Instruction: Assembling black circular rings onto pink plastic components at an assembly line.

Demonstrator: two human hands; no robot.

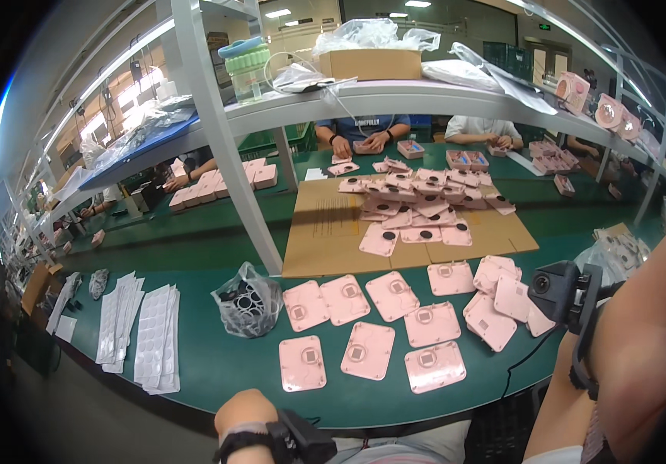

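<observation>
Pink panels [367, 350] are lying spread over the green table [379, 404], and no panel is visibly sitting in either hand. The left hand [246, 411] is showing low at the near edge, apart from the panels; its fingers are hidden, so I cannot tell whether it is clenching, grasping or loose. The right arm [646, 340] is filling the right side, wearing a small black camera [551, 288]; its fingers are not showing, so its grip cannot be told either.

The step seems to be setting out panels and handling them singly. Doing it well probably means lifting each by its rim, keeping fingertips off the round outline, and laying it flat with the same face showing. Beside the spread panels, a loose pile [512, 298] is overlapping itself; taking the top one first should be safer than dragging from beneath and scuffing the glossy faces.

Farther left, a clear bag [228, 311] is holding black rings, and white sheets [159, 340] are lying beyond it. At the back, a heap of disc-bearing panels [425, 207] is covering part of some cardboard [310, 255]; mixing the two groups seems worth avoiding.
</observation>
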